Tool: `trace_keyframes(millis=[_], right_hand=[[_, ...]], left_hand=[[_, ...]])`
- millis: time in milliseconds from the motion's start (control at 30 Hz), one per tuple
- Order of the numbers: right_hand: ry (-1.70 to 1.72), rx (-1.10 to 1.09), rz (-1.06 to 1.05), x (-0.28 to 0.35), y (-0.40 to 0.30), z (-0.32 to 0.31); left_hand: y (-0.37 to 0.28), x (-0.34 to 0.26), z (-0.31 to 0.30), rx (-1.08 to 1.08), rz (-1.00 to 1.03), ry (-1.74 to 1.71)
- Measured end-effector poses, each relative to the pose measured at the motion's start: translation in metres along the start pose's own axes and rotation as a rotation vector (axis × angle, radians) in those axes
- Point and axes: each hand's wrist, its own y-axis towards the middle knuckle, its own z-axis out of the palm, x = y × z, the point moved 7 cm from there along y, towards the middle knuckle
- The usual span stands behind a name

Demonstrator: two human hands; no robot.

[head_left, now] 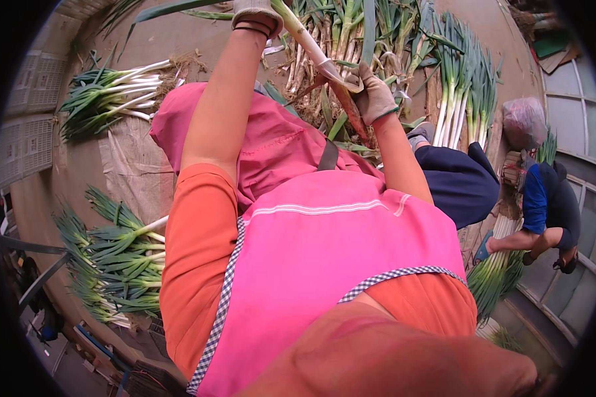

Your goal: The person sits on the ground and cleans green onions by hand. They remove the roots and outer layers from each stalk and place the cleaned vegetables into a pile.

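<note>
My left hand [258,15], in a knitted work glove, is at the top edge, partly cut off, closed around the upper part of a long green onion [305,39]. The onion slants down to the right, its white shaft towards my right hand [372,94]. That gloved hand pinches a loose outer leaf layer, which is peeled partly away from the shaft's lower end. Behind both hands lies a pile of untrimmed green onions [347,34] with brown outer layers and soil on their roots. Loose leaf scraps and roots lie below my right hand.
Cleaned green onions lie in bundles at the left [134,92], lower left [129,268] and right [457,94]. White plastic crates [25,144] line the left wall. A person in a blue sleeve [534,198] is at the right, beside another bundle [496,263]. A filled plastic bag [524,121] sits nearby.
</note>
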Motion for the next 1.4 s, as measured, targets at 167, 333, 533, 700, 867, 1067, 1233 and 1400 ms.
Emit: trace_keyframes(millis=[167, 333, 533, 700, 867, 1067, 1233, 1400], right_hand=[[-0.032, 0.109, 0.173, 0.013, -0.028, -0.034], [-0.528, -0.361, 0.296, 0.037, -0.045, -0.200], [-1.834, -0.570, -0.309, 0.090, -0.059, -0.088], [-1.719, 0.072, -0.167, -0.006, -0.057, -0.007], [-1.906, -0.125, -0.559, -0.009, -0.064, 0.023], [-1.552, -0.106, -0.690, 0.032, -0.050, 0.061], [-0.909, -0.018, -0.271, 0.032, -0.042, 0.065], [-0.624, -0.119, -0.093, 0.037, -0.052, 0.046]], left_hand=[[0.017, 0.017, -0.026, 0.008, -0.027, 0.019], [0.033, 0.005, -0.046, -0.053, -0.038, 0.079], [0.041, 0.004, -0.062, -0.275, 0.066, 0.086], [0.072, 0.014, -0.052, -0.106, 0.009, -0.065], [0.037, 0.035, -0.011, -0.240, 0.004, 0.260], [-0.063, 0.063, 0.066, -0.109, -0.011, 0.206], [-0.096, 0.091, 0.073, -0.046, -0.128, 0.199], [-0.113, 0.065, 0.092, 0.482, 0.389, 1.689]])
